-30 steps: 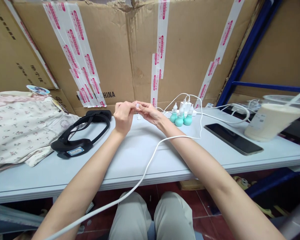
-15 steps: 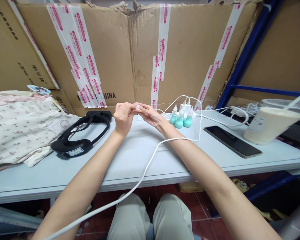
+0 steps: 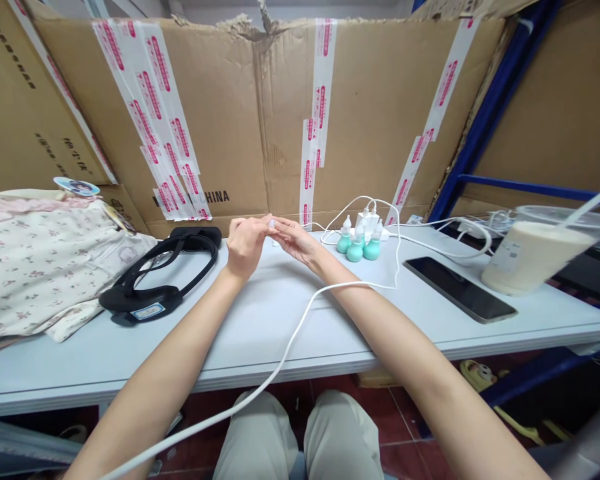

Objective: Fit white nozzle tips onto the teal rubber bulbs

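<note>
In the head view, the left hand [image 3: 246, 244] and right hand [image 3: 296, 241] have dipped slightly toward the table [image 3: 260, 307]; both pinch a small pale piece [image 3: 271, 224] between their fingertips, above the table; handling it looks unfinished; to the right, teal bulbs [image 3: 354, 251] stand apart, seemingly complete, clear tips [image 3: 347, 224] already on.

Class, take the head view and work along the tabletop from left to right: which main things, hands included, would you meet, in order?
Floral cloth → black headset → left hand → right hand → teal bottles → phone → drink cup.
</note>
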`<action>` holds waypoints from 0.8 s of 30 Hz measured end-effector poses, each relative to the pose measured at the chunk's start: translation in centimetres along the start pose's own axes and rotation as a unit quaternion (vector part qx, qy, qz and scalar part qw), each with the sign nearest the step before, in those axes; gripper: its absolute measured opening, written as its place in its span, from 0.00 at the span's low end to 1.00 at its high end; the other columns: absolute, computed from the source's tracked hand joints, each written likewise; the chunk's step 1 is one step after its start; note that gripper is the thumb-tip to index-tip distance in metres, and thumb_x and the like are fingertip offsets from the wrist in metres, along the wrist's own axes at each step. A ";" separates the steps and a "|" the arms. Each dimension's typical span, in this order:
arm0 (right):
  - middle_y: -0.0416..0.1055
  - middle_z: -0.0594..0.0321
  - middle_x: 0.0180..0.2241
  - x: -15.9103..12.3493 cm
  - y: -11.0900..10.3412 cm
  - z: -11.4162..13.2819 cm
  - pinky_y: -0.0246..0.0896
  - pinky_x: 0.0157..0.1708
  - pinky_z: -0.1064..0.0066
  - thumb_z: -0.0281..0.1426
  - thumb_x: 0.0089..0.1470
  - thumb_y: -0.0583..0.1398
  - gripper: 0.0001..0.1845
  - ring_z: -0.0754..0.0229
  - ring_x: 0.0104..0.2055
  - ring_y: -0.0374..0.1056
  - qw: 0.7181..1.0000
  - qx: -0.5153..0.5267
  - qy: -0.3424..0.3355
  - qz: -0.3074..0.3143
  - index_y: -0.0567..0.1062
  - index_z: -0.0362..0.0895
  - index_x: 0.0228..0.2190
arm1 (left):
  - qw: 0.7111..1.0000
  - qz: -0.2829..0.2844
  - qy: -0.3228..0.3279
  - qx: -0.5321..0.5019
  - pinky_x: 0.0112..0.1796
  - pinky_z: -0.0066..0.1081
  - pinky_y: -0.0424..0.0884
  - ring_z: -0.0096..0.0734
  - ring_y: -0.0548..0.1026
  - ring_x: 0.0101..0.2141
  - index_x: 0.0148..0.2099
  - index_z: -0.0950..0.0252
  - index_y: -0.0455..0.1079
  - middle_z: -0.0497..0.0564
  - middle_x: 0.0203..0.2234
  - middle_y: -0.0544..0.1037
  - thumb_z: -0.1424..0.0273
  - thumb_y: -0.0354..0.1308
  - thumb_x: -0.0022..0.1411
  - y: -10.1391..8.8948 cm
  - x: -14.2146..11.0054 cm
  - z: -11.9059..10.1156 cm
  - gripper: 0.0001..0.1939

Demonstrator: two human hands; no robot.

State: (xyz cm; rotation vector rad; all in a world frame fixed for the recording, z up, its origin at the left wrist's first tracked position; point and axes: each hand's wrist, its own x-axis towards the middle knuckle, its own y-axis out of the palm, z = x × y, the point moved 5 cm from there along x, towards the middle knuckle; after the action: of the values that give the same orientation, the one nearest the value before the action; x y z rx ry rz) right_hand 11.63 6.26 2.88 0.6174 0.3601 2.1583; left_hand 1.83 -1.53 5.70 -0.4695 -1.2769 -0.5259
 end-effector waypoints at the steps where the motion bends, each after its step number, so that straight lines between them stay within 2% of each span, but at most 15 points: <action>1: 0.76 0.65 0.30 0.0 -0.1 0.0 0.66 0.44 0.76 0.29 0.38 0.69 0.11 0.67 0.36 0.71 1.000 0.002 0.003 -0.001 0.78 0.44 0.29 | 1.000 0.005 0.002 -0.001 0.35 0.30 0.64 0.25 0.75 0.29 0.30 0.61 0.67 0.46 0.28 0.79 0.70 0.49 0.65 0.0 0.0 -0.1 0.11; 8: 0.75 0.66 0.27 0.0 -0.6 0.3 0.67 0.43 0.76 0.29 0.33 0.71 0.14 0.69 0.31 0.71 1.000 -0.013 0.012 0.013 0.78 0.42 0.27 | 0.999 0.012 0.038 -0.010 0.35 0.30 0.63 0.25 0.76 0.32 0.31 0.62 0.67 0.47 0.30 0.80 0.72 0.51 0.64 0.2 -0.3 -0.8 0.08; 13: 0.76 0.65 0.28 0.1 -0.9 0.3 0.67 0.43 0.75 0.30 0.31 0.72 0.14 0.68 0.30 0.71 1.000 -0.024 0.011 0.002 0.78 0.42 0.26 | 0.999 0.036 0.012 -0.019 0.37 0.31 0.63 0.26 0.76 0.33 0.30 0.62 0.66 0.48 0.30 0.79 0.71 0.49 0.65 0.6 -0.7 -0.5 0.10; 16: 0.76 0.66 0.27 0.2 -0.8 0.1 0.68 0.42 0.75 0.31 0.30 0.72 0.16 0.68 0.30 0.72 1.000 -0.026 0.006 -0.010 0.78 0.43 0.26 | 0.999 0.016 -0.021 -0.022 0.36 0.30 0.63 0.26 0.74 0.29 0.30 0.62 0.64 0.47 0.27 0.78 0.70 0.50 0.65 0.6 -0.8 -0.1 0.10; 19: 0.77 0.65 0.28 0.2 -0.3 0.2 0.68 0.43 0.74 0.35 0.35 0.71 0.15 0.67 0.32 0.72 0.999 -0.036 -0.005 -0.019 0.78 0.44 0.29 | 0.996 -0.001 -0.084 0.002 0.36 0.30 0.63 0.28 0.72 0.28 0.33 0.62 0.64 0.47 0.26 0.76 0.65 0.52 0.64 0.7 -1.0 0.8 0.07; 22: 0.77 0.62 0.33 0.5 -0.7 0.5 0.68 0.44 0.70 0.37 0.39 0.69 0.16 0.64 0.36 0.73 0.995 -0.094 -0.018 -0.022 0.77 0.44 0.32 | 0.992 0.038 -0.119 0.019 0.39 0.31 0.63 0.31 0.73 0.33 0.40 0.63 0.65 0.49 0.31 0.77 0.62 0.54 0.62 1.1 -1.3 1.7 0.09; 24: 0.77 0.60 0.37 0.6 -2.0 1.0 0.68 0.44 0.67 0.36 0.41 0.68 0.15 0.62 0.38 0.72 0.981 -0.188 -0.037 -0.043 0.77 0.43 0.33 | 0.986 0.083 -0.141 0.023 0.42 0.33 0.63 0.34 0.73 0.39 0.45 0.63 0.64 0.52 0.38 0.77 0.61 0.55 0.61 1.4 -1.6 2.5 0.14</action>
State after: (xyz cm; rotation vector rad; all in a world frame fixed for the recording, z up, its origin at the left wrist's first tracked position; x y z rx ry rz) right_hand 13.15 7.96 3.04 0.4560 -0.0633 2.0409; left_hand 0.47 1.25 4.69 -0.6219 -1.5009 -0.2952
